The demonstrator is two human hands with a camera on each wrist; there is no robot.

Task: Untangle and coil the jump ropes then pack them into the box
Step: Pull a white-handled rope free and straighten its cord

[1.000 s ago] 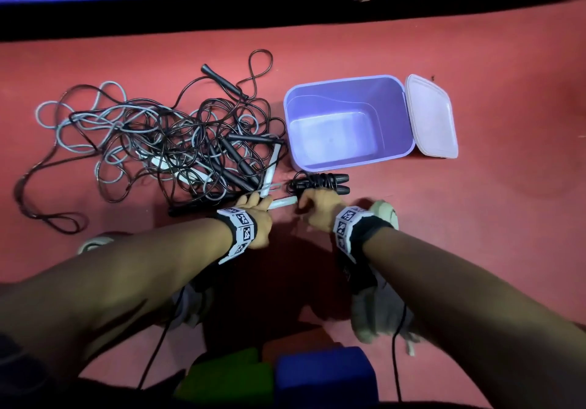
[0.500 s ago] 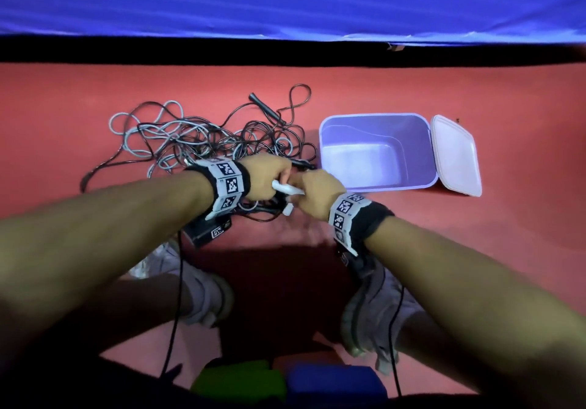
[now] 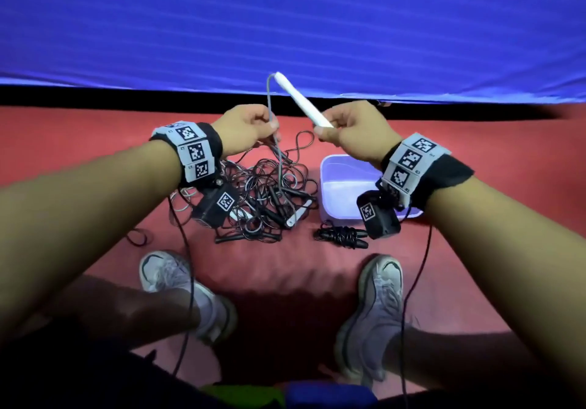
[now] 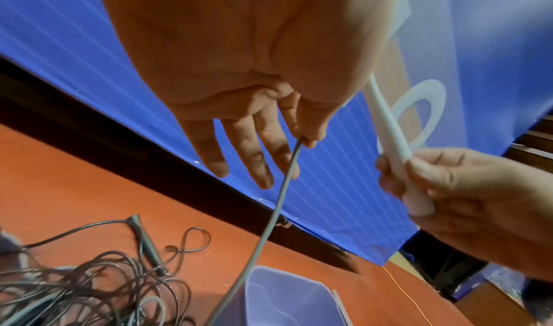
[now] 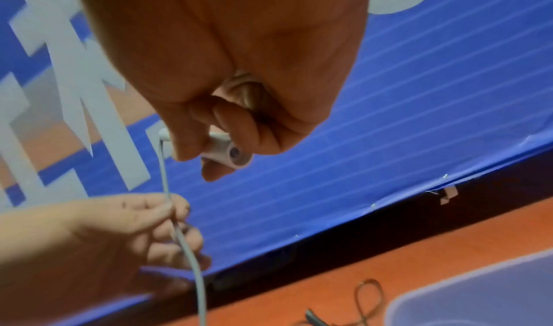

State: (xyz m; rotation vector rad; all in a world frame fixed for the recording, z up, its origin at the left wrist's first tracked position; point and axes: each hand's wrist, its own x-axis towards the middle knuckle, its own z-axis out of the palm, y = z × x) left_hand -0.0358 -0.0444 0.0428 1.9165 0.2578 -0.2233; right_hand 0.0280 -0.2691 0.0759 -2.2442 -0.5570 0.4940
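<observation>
Your right hand (image 3: 355, 134) grips the white handle (image 3: 302, 102); left hand (image 3: 245, 129) pinches the grey rope (image 4: 278, 203). Head view alone: coiled black rope (image 3: 342, 236), lower centre.

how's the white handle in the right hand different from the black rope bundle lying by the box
The white handle is held up in the air by the right hand; the black rope bundle lies on the red floor. The handle's grey cord trails loose into the tangle; the bundle is already coiled. Both are still outside the box.
</observation>
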